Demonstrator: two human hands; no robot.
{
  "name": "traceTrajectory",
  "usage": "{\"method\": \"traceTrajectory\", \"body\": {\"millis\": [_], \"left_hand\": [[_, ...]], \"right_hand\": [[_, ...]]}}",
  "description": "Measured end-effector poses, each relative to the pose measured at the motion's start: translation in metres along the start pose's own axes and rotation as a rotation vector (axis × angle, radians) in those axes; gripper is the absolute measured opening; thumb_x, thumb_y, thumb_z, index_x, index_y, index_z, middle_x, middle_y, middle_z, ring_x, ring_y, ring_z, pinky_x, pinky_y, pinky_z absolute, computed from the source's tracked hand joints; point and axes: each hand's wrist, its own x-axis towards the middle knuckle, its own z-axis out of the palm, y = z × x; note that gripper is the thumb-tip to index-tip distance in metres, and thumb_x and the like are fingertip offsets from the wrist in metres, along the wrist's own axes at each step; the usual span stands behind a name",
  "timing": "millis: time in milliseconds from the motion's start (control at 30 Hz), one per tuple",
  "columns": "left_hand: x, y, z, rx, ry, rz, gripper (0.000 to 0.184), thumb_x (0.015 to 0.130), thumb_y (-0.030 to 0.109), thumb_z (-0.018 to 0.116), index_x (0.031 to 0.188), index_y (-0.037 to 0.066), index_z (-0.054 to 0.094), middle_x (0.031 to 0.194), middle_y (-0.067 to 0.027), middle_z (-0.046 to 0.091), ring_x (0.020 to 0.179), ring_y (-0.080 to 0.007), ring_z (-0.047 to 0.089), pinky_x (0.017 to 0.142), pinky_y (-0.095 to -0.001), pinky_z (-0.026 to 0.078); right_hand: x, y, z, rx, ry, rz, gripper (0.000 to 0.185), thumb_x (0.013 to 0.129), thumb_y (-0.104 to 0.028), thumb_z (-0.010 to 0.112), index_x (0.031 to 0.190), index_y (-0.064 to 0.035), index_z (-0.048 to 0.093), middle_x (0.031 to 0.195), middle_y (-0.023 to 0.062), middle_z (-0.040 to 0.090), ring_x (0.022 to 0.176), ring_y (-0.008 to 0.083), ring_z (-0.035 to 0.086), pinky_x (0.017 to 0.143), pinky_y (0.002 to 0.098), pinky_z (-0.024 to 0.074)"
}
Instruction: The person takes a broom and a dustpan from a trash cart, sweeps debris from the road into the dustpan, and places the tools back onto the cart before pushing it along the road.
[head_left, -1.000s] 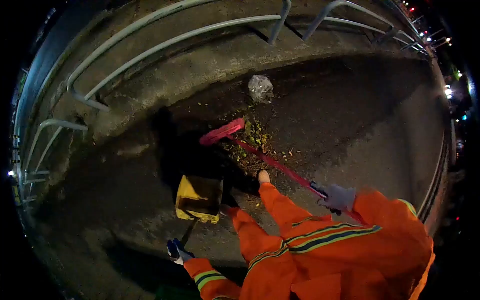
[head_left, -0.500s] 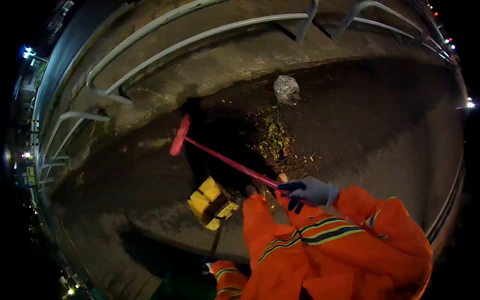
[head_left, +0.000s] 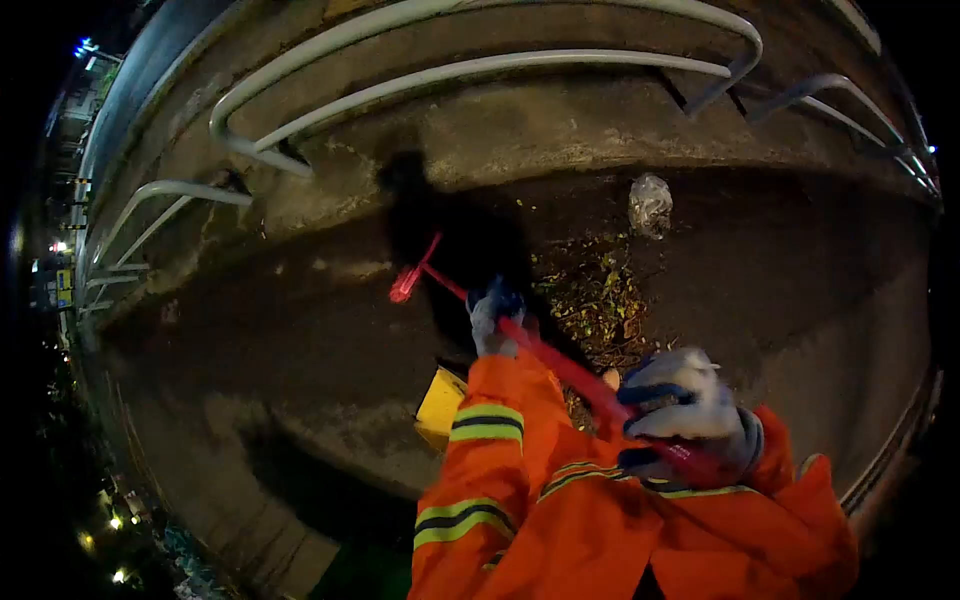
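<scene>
Both my gloved hands grip the red handle of a broom [head_left: 560,362] with a T-shaped head. My left hand [head_left: 493,312] wraps the handle farther forward, toward the broom's head. My right hand [head_left: 690,405] is closed around the handle near its rear end, close to my body. The broom's head is at the left, over or on the dark ground; contact cannot be told. A yellow dustpan [head_left: 438,405] stands beside my left sleeve, which partly hides it. A pile of leaves and twigs [head_left: 605,310] lies ahead of my right hand.
A crumpled clear plastic bag [head_left: 651,207] lies beyond the leaves. White metal railings [head_left: 490,68] run along the raised kerb [head_left: 520,135] ahead. Dark pavement [head_left: 800,270] spreads right, and a road [head_left: 165,75] shows at upper left. My shadow falls ahead.
My left hand has come up from beside the dustpan onto the broom handle. The broom's head has turned and shifted right in view. My right hand has moved right and down, still holding the handle.
</scene>
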Motion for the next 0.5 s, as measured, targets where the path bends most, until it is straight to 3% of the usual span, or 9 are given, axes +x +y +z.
{"method": "traceTrajectory", "body": {"millis": [33,67,100,133,267,367,500], "left_hand": [[0.022,0.011,-0.009,0.586,-0.215,0.297,0.047,0.077,0.021,0.067,0.120,0.008,0.055,0.114,-0.0151,0.058,0.107,-0.0301,0.055,0.093,-0.0438,0.044],[0.038,0.023,-0.011,1.159,-0.445,0.606,0.040,0.078,0.020,0.065,0.116,0.008,0.059,0.109,-0.0149,0.061,0.103,-0.0304,0.057,0.092,-0.0444,0.045],[0.047,0.044,-0.014,1.088,-0.332,0.723,0.035,0.080,0.016,0.063,0.114,0.006,0.060,0.101,-0.0132,0.063,0.101,-0.0291,0.058,0.092,-0.0440,0.045],[0.053,0.059,-0.009,1.012,-0.229,0.832,0.031,0.081,0.013,0.061,0.111,0.005,0.061,0.094,-0.0116,0.065,0.098,-0.0278,0.059,0.091,-0.0435,0.046],[0.094,-0.007,-0.080,-0.276,0.423,-0.360,0.033,0.077,0.013,0.063,0.109,0.004,0.063,0.094,-0.0127,0.062,0.087,-0.0272,0.060,0.079,-0.0408,0.051],[0.140,-0.064,-0.127,0.040,0.042,-0.464,0.024,0.079,0.009,0.062,0.101,0.003,0.064,0.097,-0.0111,0.062,0.088,-0.0249,0.060,0.080,-0.0373,0.050],[0.111,-0.058,-0.008,0.928,-0.572,0.179,0.024,0.079,0.007,0.060,0.103,0.006,0.062,0.105,-0.0129,0.061,0.097,-0.0282,0.059,0.086,-0.0411,0.049]], "right_hand": [[0.014,0.000,-0.002,-0.157,0.085,-0.085,0.039,0.071,-0.018,0.078,0.106,-0.0059,0.064,0.101,0.0137,0.062,0.093,0.0311,0.061,0.085,0.0502,0.0458],[0.027,0.015,0.008,0.149,0.126,-0.154,0.030,0.074,-0.015,0.075,0.100,-0.0052,0.064,0.098,0.0130,0.063,0.089,0.0304,0.062,0.083,0.0509,0.0459],[0.041,0.030,0.017,0.451,0.149,-0.239,0.020,0.077,-0.012,0.071,0.093,-0.0045,0.065,0.095,0.0123,0.063,0.086,0.0297,0.063,0.080,0.0515,0.0460],[0.046,0.038,0.009,0.553,0.058,-0.220,0.016,0.078,-0.012,0.070,0.091,-0.0042,0.064,0.094,0.0125,0.063,0.084,0.0306,0.063,0.078,0.0494,0.0470],[0.040,0.076,0.015,0.539,0.089,-0.088,0.019,0.078,-0.012,0.067,0.093,-0.0025,0.063,0.089,0.0120,0.063,0.079,0.0276,0.061,0.076,0.0444,0.0468],[0.028,0.100,0.018,0.503,0.165,-0.019,0.021,0.077,-0.012,0.064,0.095,-0.0013,0.063,0.086,0.0117,0.062,0.075,0.0254,0.059,0.075,0.0406,0.0467],[0.002,0.101,0.001,0.390,0.320,0.111,0.024,0.076,-0.012,0.061,0.097,0.0004,0.062,0.081,0.0112,0.061,0.069,0.0225,0.057,0.073,0.0355,0.0465]]}}
